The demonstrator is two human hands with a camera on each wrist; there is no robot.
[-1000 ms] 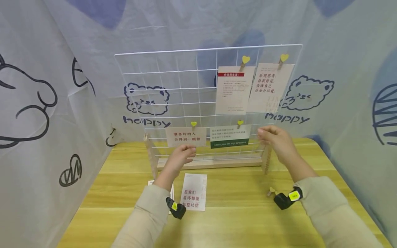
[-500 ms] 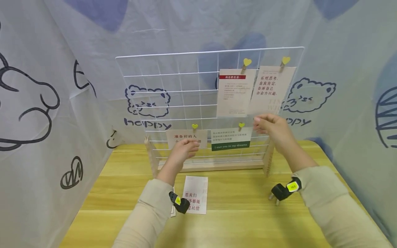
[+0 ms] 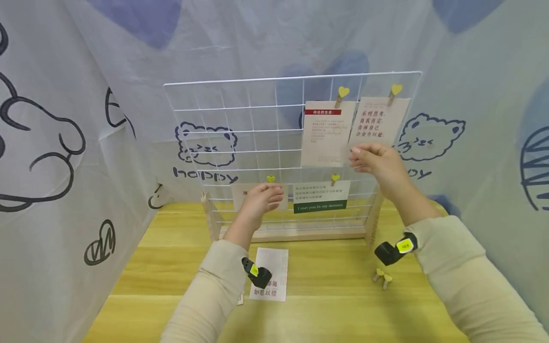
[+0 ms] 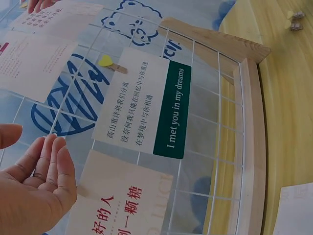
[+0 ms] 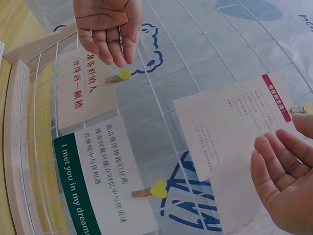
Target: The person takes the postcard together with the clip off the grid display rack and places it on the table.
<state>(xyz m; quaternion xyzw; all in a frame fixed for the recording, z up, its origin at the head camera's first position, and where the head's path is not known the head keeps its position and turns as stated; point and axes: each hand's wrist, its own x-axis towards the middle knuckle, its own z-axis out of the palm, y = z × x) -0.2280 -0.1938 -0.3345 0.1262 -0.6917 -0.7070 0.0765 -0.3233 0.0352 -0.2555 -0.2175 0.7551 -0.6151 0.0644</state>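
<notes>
A white wire grid (image 3: 296, 234) stands upright on a wooden base, with cards fixed to it by wooden clips with yellow hearts. My left hand (image 3: 260, 202), fingers loosely bent and holding nothing, is in front of the lower-left card (image 4: 122, 196) and hides part of it. Beside that card hangs the green-banded card (image 3: 321, 197) under its heart clip (image 3: 335, 177). My right hand (image 3: 377, 164), thumb apart from the fingers, holds nothing. It covers the bottom of the upper-right card (image 3: 381, 114), next to the red-headed card (image 3: 326, 147).
On the yellow wood-grain table (image 3: 326, 281) lies a card with red writing (image 3: 276, 267), partly behind the left wrist camera. Another card's corner (image 3: 240, 300) shows by the left sleeve. Two loose heart clips (image 3: 387, 281) lie at the right. Printed cloth (image 3: 141, 124) surrounds the table.
My right hand has risen from beside the green-banded card to the upper-right card's lower edge. My left hand has moved slightly up and right, covering more of the lower-left card.
</notes>
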